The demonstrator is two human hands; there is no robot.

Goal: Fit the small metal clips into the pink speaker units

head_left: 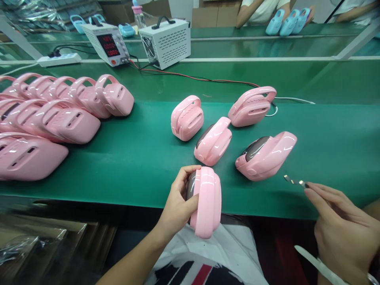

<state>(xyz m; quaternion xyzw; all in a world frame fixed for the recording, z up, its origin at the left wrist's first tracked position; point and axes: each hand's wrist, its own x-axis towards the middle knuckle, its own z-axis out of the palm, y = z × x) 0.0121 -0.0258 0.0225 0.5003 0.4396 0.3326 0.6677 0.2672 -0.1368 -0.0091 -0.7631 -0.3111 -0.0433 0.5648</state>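
Observation:
My left hand (179, 202) grips a glossy pink plastic device (209, 202) with a carry handle and a dark window, held upright at the table's front edge. Between the thumb and fingers of my right hand (338, 221) is a small thin strip (292, 181) with shiny metal spots; its exact kind is not plain. It points left, apart from the devices. Nearest to that strip lies a pink device with a dark window (264, 156). Close beyond my left hand stand another windowed device (213, 142) and a slotted one (187, 118). A further device (252, 107) sits behind them.
Rows of pink devices (74, 120) fill the left of the green table (139, 162). Behind stand a power supply with red digits (108, 45), a grey vented box (168, 43) and a power strip (59, 59). A red cable (190, 76) runs rightward. Across, a person holds blue devices (287, 23).

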